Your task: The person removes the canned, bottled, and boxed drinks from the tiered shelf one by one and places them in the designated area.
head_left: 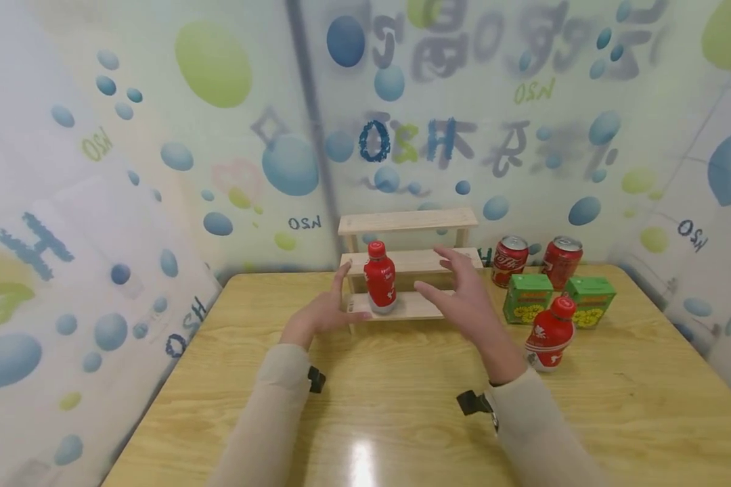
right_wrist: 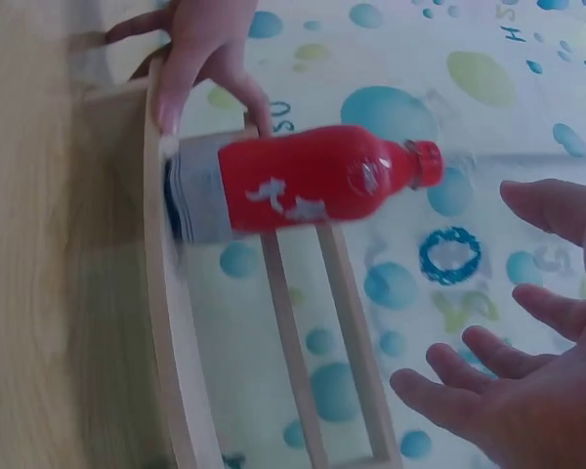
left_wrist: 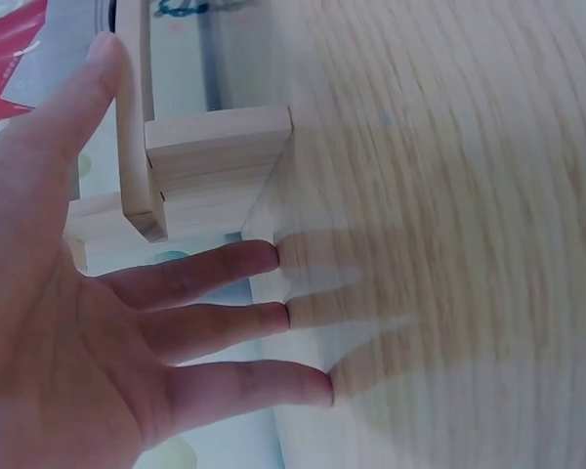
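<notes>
A small red bottle (head_left: 380, 279) with a white base stands upright on the lowest tier of a pale wooden three-tier shelf (head_left: 423, 309). At the shelf's left end is my left hand (head_left: 324, 312), its thumb touching the lowest board beside the bottle's base. In the left wrist view, other fingers (left_wrist: 225, 318) of that hand stretch out straight, fingertips at the wooden tabletop. My right hand (head_left: 463, 297) is raised in front of the shelf's right half, fingers spread and palm facing the bottle. The right wrist view shows that hand (right_wrist: 527, 391) apart from the bottle, holding nothing.
Right of the shelf, two red cans (head_left: 510, 262) stand behind two green cartons (head_left: 528, 297). Another red bottle (head_left: 550, 336) stands in front of the cartons. A wall covering (head_left: 268, 223) printed with bubbles rises behind the table (head_left: 390, 392).
</notes>
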Demonstrator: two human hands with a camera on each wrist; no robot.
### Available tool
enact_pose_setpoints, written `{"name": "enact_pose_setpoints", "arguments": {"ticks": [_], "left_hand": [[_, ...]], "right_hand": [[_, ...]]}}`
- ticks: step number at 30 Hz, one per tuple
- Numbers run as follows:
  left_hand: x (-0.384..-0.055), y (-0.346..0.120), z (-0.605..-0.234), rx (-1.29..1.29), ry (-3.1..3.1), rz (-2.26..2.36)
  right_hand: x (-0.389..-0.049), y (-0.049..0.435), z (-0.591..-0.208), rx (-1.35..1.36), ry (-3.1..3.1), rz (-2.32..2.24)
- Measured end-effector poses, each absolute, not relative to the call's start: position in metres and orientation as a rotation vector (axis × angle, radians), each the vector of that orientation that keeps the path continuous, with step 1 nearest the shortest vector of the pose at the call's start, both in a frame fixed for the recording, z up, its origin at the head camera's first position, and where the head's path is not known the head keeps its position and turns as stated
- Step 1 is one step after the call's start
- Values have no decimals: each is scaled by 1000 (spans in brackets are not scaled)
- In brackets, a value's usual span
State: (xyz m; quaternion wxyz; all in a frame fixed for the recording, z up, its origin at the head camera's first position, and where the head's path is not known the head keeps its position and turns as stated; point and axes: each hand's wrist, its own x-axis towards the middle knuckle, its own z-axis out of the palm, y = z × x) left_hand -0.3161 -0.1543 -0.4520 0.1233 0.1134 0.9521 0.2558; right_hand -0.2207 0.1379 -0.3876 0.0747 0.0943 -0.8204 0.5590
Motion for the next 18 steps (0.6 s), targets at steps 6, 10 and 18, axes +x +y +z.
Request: {"name": "enact_pose_setpoints", "arguments": {"ticks": [6, 10, 18], "left_hand": [[-316, -154, -452, 328, 2771, 770], [-316, -152, -453, 309, 2776, 807], [-311, -150, -454, 263, 2815, 836]], "right_hand": [[-256, 101, -397, 289, -2459, 1809], [-270, 88, -404, 258, -2454, 1887], [-279, 71, -412, 262, -2454, 1941]]}}
